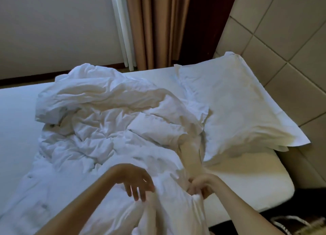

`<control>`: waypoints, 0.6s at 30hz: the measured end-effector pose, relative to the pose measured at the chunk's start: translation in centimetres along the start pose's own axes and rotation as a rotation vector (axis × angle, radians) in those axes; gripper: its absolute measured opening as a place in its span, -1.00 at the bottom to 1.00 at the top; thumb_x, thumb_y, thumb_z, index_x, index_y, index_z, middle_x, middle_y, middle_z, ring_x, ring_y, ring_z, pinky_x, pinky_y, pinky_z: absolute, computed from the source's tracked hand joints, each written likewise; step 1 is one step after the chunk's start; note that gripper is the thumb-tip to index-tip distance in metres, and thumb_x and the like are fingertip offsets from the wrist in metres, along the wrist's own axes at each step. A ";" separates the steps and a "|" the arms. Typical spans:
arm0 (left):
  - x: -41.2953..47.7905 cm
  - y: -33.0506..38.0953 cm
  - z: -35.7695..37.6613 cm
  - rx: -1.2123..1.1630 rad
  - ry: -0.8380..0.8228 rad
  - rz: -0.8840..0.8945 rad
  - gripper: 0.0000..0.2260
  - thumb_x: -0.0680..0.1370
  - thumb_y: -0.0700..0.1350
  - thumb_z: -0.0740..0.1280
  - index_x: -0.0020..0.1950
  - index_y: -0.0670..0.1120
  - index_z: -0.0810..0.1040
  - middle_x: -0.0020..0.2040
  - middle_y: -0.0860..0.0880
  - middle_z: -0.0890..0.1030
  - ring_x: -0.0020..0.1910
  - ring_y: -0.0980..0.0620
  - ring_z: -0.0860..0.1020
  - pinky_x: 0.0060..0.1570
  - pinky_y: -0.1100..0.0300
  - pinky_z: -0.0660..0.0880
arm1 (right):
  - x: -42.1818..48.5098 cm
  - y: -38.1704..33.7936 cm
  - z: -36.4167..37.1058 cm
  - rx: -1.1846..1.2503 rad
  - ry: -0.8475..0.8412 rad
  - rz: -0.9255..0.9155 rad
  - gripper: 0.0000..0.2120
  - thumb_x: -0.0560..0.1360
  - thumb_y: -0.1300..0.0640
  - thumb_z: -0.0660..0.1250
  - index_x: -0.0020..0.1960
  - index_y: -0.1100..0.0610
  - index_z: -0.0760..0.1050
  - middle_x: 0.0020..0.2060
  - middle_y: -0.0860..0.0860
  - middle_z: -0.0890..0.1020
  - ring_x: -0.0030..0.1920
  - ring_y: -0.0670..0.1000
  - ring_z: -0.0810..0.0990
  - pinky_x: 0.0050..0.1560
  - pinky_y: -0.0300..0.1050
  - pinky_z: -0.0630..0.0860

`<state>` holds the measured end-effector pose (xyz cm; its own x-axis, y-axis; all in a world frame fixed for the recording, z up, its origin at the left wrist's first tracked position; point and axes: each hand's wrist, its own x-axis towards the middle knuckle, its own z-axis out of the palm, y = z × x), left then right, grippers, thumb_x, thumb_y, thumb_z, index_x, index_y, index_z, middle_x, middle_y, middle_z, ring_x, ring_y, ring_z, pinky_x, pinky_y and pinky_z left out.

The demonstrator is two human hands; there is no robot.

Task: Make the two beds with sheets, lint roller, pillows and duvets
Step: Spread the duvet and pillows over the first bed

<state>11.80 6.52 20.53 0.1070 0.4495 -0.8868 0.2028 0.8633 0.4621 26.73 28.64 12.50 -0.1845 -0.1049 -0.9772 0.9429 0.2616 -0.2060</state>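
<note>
Brown curtains (155,26) hang beyond the bed (255,178), with a padded headboard (282,40) at right. Its sheet (15,120) looks fitted and smooth, and one pillow (238,107) lies at the head. The duvet (105,120) is a crumpled heap in the middle, yet to be spread. The right hand (202,185) pinches its bunched near edge. The left hand (135,181) hovers beside it, fingers spread and loose, holding nothing. No second bed or lint roller shows.
</note>
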 end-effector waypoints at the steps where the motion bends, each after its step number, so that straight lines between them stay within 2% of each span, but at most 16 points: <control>1: 0.7 0.3 -0.7 0.035 0.165 0.024 -0.88 0.60 -0.09 0.20 0.05 0.04 0.52 0.00 -0.03 0.63 -0.19 0.04 0.61 -0.22 0.29 0.51 | 0.2 0.4 0.2 -0.043 -0.046 0.040 -0.54 0.50 0.34 0.28 0.37 0.10 0.37 0.07 0.00 0.50 0.12 -0.02 0.54 -0.01 -0.16 0.55; 3: 2.4 0.3 -2.3 0.116 0.640 0.105 -0.88 0.60 -0.01 0.22 0.02 -0.01 0.50 0.07 -0.05 0.63 0.01 -0.03 0.61 -0.04 0.20 0.49 | 0.4 0.2 1.4 -0.132 -0.124 0.025 -0.58 0.52 0.37 0.24 0.34 0.13 0.39 -0.02 -0.04 0.53 0.13 0.00 0.49 -0.16 -0.21 0.59; 4: 3.9 0.0 -2.6 0.173 0.857 0.118 -0.76 0.58 0.10 0.22 0.11 -0.02 0.48 0.16 -0.09 0.58 0.14 -0.08 0.55 0.08 0.15 0.45 | 0.5 -0.3 2.1 -0.173 -0.133 -0.003 -0.62 0.51 0.37 0.24 0.29 0.12 0.43 -0.09 -0.05 0.54 0.10 0.00 0.49 -0.27 -0.24 0.59; 5: 5.0 -0.1 -2.8 0.213 0.964 0.058 -0.57 0.54 0.23 0.21 0.27 -0.02 0.43 0.26 -0.12 0.51 0.25 -0.12 0.47 0.19 0.08 0.40 | 0.8 -0.6 2.5 -0.196 -0.126 -0.038 -0.67 0.50 0.37 0.26 0.21 0.10 0.45 -0.13 -0.06 0.54 0.08 0.00 0.50 -0.30 -0.24 0.58; 6: 6.2 -0.3 -2.7 0.229 0.956 -0.052 -0.37 0.48 0.35 0.19 0.40 -0.03 0.32 0.35 -0.14 0.43 0.33 -0.15 0.40 0.26 0.02 0.35 | 0.9 -1.0 2.6 -0.175 -0.128 -0.074 -0.71 0.48 0.36 0.28 0.14 0.09 0.48 -0.13 -0.06 0.56 0.06 0.01 0.53 -0.26 -0.22 0.58; 7: 7.8 -0.7 -2.1 0.252 0.870 -0.141 -0.26 0.44 0.40 0.18 0.45 -0.06 0.28 0.37 -0.15 0.41 0.35 -0.16 0.39 0.27 0.01 0.34 | 1.2 -1.4 2.4 -0.091 -0.144 -0.119 -0.74 0.46 0.35 0.31 0.08 0.09 0.50 -0.13 -0.05 0.57 0.01 -0.01 0.56 -0.20 -0.19 0.56; 8: 9.1 -0.9 -1.1 0.292 0.773 -0.186 -0.28 0.45 0.37 0.20 0.41 -0.11 0.34 0.34 -0.16 0.46 0.31 -0.14 0.43 0.23 0.06 0.37 | 1.4 -1.8 1.8 0.050 -0.166 -0.176 -0.78 0.46 0.33 0.34 0.04 0.08 0.51 -0.16 -0.04 0.57 -0.11 -0.05 0.59 -0.20 -0.20 0.53; 10: 11.2 -1.8 1.3 0.360 0.635 -0.166 -0.59 0.54 0.12 0.23 0.21 -0.16 0.53 0.19 -0.14 0.58 0.20 -0.10 0.53 0.10 0.13 0.44 | 2.1 -2.4 0.0 0.474 -0.115 -0.279 -0.85 0.46 0.20 0.40 0.00 0.06 0.50 -0.23 0.01 0.50 -0.32 -0.09 0.50 -0.33 -0.23 0.42; 11: 11.8 -2.2 2.5 0.361 0.585 -0.127 -0.68 0.56 0.01 0.19 0.15 -0.17 0.55 0.17 -0.15 0.59 0.19 -0.10 0.53 0.08 0.13 0.44 | 2.3 -2.7 -0.9 0.729 -0.056 -0.314 -0.82 0.47 0.11 0.40 0.06 0.06 0.50 -0.18 0.06 0.49 -0.26 -0.04 0.51 -0.27 -0.18 0.43; 12: 12.1 -2.4 3.3 0.335 0.528 -0.079 -0.70 0.58 -0.05 0.15 0.13 -0.20 0.55 0.17 -0.16 0.58 0.19 -0.10 0.52 0.08 0.12 0.43 | 3.0 -3.0 -2.0 0.939 0.049 -0.341 -0.75 0.52 0.05 0.33 0.18 0.06 0.47 -0.04 0.11 0.52 -0.10 0.04 0.54 -0.12 -0.09 0.46; 14: 12.2 -2.5 4.1 0.240 0.421 -0.028 -0.67 0.62 -0.07 0.09 0.11 -0.26 0.53 0.18 -0.21 0.55 0.17 -0.12 0.51 0.10 0.09 0.40 | 4.2 -3.9 -4.1 1.137 0.265 -0.366 -0.62 0.60 0.03 0.20 0.38 0.07 0.33 0.23 0.17 0.47 0.23 0.13 0.47 0.17 -0.01 0.40; 15: 12.0 -2.3 4.0 0.173 0.400 -0.002 -0.67 0.62 -0.06 0.09 0.08 -0.28 0.53 0.15 -0.22 0.56 0.12 -0.11 0.52 0.06 0.10 0.39 | 4.8 -4.7 -4.8 1.164 0.312 -0.371 -0.60 0.60 0.01 0.20 0.41 0.07 0.31 0.25 0.17 0.47 0.25 0.13 0.47 0.18 -0.04 0.41; 17: 11.6 -2.2 3.6 0.001 0.385 0.065 -0.70 0.60 -0.06 0.16 -0.07 -0.26 0.55 -0.02 -0.20 0.61 -0.09 -0.04 0.55 -0.13 0.17 0.36 | 6.1 -6.7 -6.2 1.259 0.271 -0.372 -0.60 0.56 -0.05 0.25 0.34 0.09 0.38 0.02 0.11 0.58 0.01 0.08 0.56 -0.08 -0.13 0.53; 18: 11.5 -2.3 3.3 -0.089 0.382 0.105 -0.74 0.58 -0.07 0.20 -0.19 -0.20 0.54 -0.18 -0.13 0.62 -0.21 0.03 0.54 -0.20 0.22 0.34 | 6.7 -7.8 -7.2 1.325 0.245 -0.393 -0.57 0.54 -0.08 0.27 0.32 0.12 0.41 -0.10 0.08 0.60 -0.10 0.06 0.57 -0.24 -0.14 0.55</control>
<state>15.80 8.95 9.29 -0.2497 0.5744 -0.7795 0.1232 0.8174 0.5628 16.14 32.80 7.20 -0.4072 0.2444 -0.8800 0.3516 -0.8474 -0.3980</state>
